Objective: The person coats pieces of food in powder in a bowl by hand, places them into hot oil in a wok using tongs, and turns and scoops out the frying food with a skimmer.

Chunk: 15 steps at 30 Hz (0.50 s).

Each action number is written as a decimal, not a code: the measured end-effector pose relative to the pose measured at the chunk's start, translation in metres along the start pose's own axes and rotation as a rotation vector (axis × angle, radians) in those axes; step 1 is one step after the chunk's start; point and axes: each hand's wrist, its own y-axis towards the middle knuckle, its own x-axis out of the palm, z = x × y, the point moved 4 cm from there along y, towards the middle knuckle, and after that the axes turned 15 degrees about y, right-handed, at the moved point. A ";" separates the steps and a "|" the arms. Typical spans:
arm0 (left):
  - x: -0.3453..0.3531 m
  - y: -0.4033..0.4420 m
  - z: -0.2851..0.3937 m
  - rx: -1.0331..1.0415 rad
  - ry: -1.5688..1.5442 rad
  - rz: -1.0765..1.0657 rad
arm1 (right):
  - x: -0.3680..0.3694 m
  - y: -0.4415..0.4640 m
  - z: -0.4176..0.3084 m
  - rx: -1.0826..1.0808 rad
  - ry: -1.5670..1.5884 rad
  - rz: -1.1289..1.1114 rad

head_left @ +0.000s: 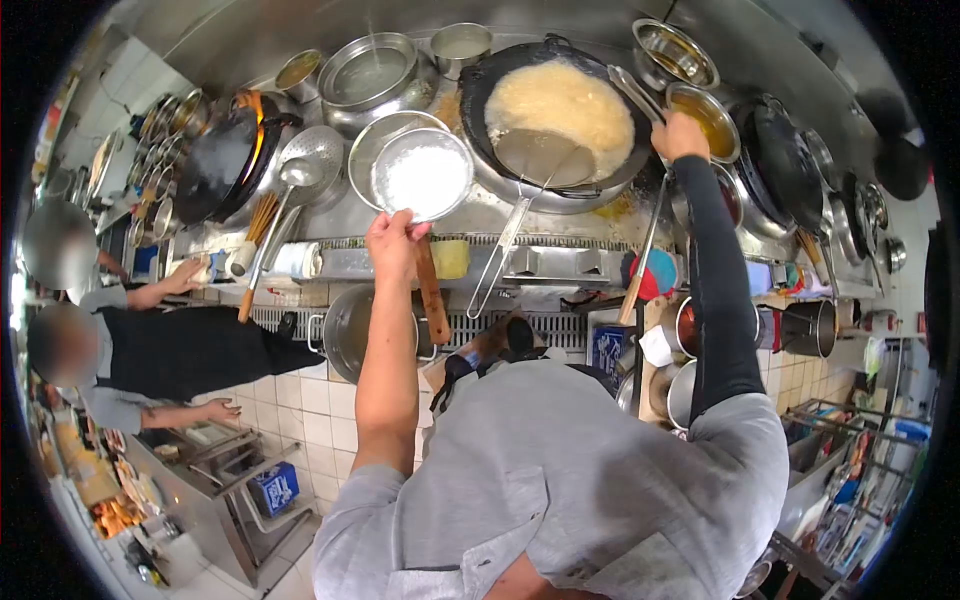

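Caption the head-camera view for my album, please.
Kitchen moment: left hand holds a bowl with white contents, right hand beside a wok of pale froth.

A round silver metal bowl (415,140) of bright white contents (425,178), mouth upward, left; slender silver metal tongs (638,95) slanting, far right.

The left hand (397,243) holds a bowl (422,178) of bright white stuff by its near edge, left of the middle wok (472,112), where pale froth (560,100) spreads. A sieve (545,157) rests across that wok's near side, its handle toward the person. The right hand (682,138), below it a dark sleeve (715,265), grips tongs (634,90) beside a basin (735,138) of amber liquid. Further left are a scoop (320,160), a ladle (297,172) and a second wok (210,170), smoking, with flame (258,118) along its rim. A co-worker (190,345) in a black apron is at far left
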 end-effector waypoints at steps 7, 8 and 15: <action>-0.033 0.001 -0.001 0.073 0.082 0.048 | 0.083 -0.184 0.091 0.207 0.125 -0.074; -0.032 0.001 -0.003 0.082 0.087 0.047 | 0.092 -0.206 0.088 0.249 0.148 -0.087; -0.013 -0.001 0.000 0.113 0.149 0.057 | 0.200 -0.245 0.093 0.328 -0.002 -0.139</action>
